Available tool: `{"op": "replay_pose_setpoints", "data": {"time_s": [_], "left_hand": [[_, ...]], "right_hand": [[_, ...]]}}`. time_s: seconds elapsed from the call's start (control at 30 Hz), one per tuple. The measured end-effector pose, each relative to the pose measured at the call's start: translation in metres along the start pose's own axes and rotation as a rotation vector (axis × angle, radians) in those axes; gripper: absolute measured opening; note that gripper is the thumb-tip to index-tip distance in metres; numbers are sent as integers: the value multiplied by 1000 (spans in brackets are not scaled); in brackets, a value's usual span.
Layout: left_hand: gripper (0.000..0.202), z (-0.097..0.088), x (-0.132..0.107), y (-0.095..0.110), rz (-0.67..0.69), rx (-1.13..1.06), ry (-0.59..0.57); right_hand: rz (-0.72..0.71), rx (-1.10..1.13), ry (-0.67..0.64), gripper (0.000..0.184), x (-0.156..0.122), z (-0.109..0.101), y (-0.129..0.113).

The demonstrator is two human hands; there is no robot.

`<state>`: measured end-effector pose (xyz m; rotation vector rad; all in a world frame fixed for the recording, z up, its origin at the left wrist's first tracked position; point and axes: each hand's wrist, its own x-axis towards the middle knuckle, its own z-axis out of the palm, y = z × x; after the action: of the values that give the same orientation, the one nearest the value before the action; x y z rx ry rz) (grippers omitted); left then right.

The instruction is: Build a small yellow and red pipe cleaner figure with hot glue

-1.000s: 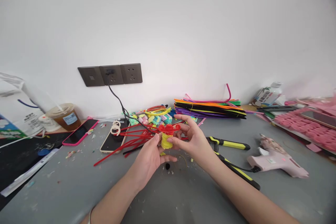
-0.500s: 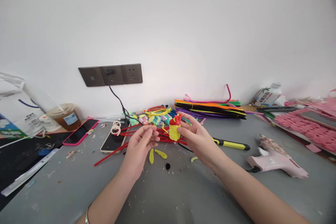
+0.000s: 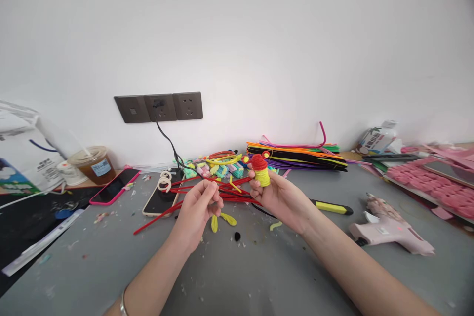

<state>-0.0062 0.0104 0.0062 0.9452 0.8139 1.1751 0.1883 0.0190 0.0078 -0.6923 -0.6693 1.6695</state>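
Note:
My right hand (image 3: 272, 197) grips a small pipe-cleaner figure (image 3: 262, 177). It has a coiled yellow body, a red top and two small round knobs sticking out at the sides. To its left, my left hand (image 3: 200, 210) is closed with thumb and fingertips pinched together; whatever may be between them is too small to make out. Red pipe cleaners (image 3: 157, 218) lie loose behind both hands. Just in front of them are two looped yellow pieces (image 3: 228, 219) and a black pom-pom (image 3: 237, 236) on the grey table.
Bundled coloured pipe cleaners (image 3: 296, 155) lie against the wall. At right are a pink glue gun (image 3: 392, 231), a yellow-black cutter (image 3: 331, 207) and a pink keyboard (image 3: 429, 177). Leftward are a phone (image 3: 114, 186), another phone (image 3: 159, 202) bearing white rings, and a drink cup (image 3: 94, 165).
My right hand has turned the figure, so its red top and side knobs now show, and shifted it slightly right and up. My left hand stays pinched in nearly the same place.

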Motion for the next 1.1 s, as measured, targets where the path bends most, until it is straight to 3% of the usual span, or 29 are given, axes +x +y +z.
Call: {"op": "replay_pose_setpoints", "data": {"time_s": [0.13, 0.3, 0.5, 0.63, 0.83, 0.97, 1.1], "left_hand": [[38, 4, -2, 3, 7, -56, -39], [42, 3, -2, 0, 85, 51, -43], [28, 3, -3, 0, 107, 144, -27], [39, 3, -5, -1, 34, 103, -96], [41, 6, -9, -4, -228, 137, -274], [44, 6, -9, -5, -264, 165, -276], [29, 2, -7, -7, -276, 236, -331]], "right_hand": [[-9, -108, 19, 13, 0, 0, 1], [-8, -172, 12, 21, -2, 4, 4], [0, -238, -24, 28, -3, 1, 10], [27, -175, -12, 28, -4, 0, 13], [41, -175, 3, 37, -5, 1, 14], [22, -223, -14, 43, -6, 2, 13], [8, -225, 1, 44, -5, 2, 13]]}}
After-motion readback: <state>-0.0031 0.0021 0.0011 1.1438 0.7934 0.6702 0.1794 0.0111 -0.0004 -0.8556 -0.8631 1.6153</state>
